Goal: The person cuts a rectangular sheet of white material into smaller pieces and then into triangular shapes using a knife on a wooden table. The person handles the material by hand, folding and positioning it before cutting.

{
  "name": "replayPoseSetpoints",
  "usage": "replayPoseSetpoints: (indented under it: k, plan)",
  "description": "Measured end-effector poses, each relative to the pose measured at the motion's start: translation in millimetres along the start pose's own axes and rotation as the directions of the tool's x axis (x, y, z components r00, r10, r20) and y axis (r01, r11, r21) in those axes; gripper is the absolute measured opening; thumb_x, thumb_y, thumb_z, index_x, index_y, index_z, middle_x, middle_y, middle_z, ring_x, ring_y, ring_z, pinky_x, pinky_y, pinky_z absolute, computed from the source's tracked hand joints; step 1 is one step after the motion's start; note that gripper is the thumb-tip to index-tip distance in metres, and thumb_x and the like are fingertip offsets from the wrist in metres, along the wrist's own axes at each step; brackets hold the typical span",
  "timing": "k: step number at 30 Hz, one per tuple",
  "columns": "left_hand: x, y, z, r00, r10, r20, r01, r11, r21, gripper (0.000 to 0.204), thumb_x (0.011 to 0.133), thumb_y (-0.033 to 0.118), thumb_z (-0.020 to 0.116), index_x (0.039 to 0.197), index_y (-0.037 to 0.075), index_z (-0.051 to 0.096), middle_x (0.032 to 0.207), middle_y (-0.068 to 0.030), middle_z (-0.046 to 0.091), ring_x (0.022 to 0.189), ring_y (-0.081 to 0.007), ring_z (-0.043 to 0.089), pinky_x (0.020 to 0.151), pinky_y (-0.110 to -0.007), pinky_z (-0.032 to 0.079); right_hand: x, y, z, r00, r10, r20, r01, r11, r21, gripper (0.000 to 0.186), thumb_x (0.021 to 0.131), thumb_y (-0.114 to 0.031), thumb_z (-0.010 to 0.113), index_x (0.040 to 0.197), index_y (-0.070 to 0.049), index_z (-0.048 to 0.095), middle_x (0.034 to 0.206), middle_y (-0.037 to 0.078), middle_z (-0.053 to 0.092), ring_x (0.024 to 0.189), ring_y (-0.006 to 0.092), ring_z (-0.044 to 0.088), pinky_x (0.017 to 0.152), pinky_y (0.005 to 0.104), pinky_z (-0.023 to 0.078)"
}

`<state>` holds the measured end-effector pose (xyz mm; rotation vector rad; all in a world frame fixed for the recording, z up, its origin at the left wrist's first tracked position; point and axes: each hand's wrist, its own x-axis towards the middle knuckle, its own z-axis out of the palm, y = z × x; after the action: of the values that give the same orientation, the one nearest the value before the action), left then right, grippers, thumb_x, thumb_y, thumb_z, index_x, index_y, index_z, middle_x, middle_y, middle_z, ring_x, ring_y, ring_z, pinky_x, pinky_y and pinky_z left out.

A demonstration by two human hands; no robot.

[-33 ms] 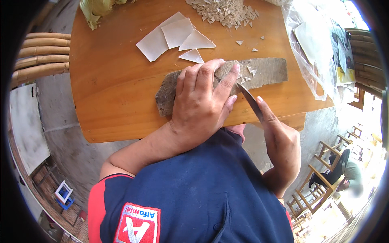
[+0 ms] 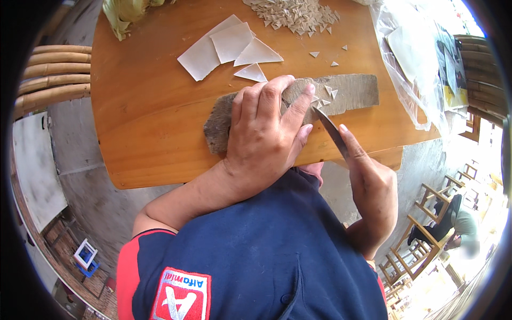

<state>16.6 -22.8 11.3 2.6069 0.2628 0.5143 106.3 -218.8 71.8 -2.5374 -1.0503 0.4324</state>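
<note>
The left hand (image 2: 264, 133) lay spread, pressing the grey cutting board (image 2: 352, 90) steady at the table's (image 2: 144, 138) near edge, while the right hand (image 2: 373, 186) gripped a knife (image 2: 330, 129), blade angled onto small triangular pieces (image 2: 326, 94).

Part of the grey board (image 2: 352, 90) under the left hand (image 2: 264, 133); knife (image 2: 330, 130) handle inside the right hand (image 2: 373, 192).
</note>
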Motion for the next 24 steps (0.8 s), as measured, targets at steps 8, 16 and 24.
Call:
replayPoseSetpoints:
  k: [8, 16, 24]
  plan:
    - [-1, -1, 0, 1.0, -0.006, 0.006, 0.006, 1.0, -0.007, 0.049, 0.086, 0.021, 0.074, 0.134, 0.013, 0.066, 0.137, -0.0145, 0.051, 0.118, -0.0316, 0.048, 0.102, -0.044, 0.038, 5, 5, -3, 0.995, 0.093, -0.025, -0.092, 0.995, 0.028, 0.052, 0.093, 0.004, 0.059, 0.141, -0.014, 0.063, 0.094, 0.021, 0.072, 0.077, 0.023, 0.074, 0.074, 0.0353, 0.057]
    - [-2, -1, -1, 1.0, 0.026, 0.011, -0.026, 1.0, -0.005, 0.043, 0.087, 0.02, 0.075, 0.129, 0.015, 0.069, 0.138, -0.0167, 0.051, 0.119, -0.0328, 0.047, 0.103, -0.044, 0.037, 10, -14, 6, 0.995, 0.062, -0.075, -0.056, 0.995, 0.08, 0.054, 0.09, 0.007, 0.06, 0.142, -0.012, 0.062, 0.099, 0.023, 0.072, 0.079, 0.0309, 0.074, 0.073, 0.0371, 0.056]
    - [-4, -1, 2, 1.0, 0.027, -0.015, -0.027, 1.0, 0.014, 0.046, 0.083, 0.019, 0.077, 0.129, 0.015, 0.069, 0.139, -0.0167, 0.052, 0.12, -0.0329, 0.048, 0.102, -0.045, 0.038, 11, -24, 9, 0.996, 0.067, -0.059, -0.062, 0.994, 0.091, 0.055, 0.091, 0.007, 0.059, 0.143, -0.011, 0.06, 0.095, 0.024, 0.07, 0.079, 0.0343, 0.073, 0.074, 0.0388, 0.056]
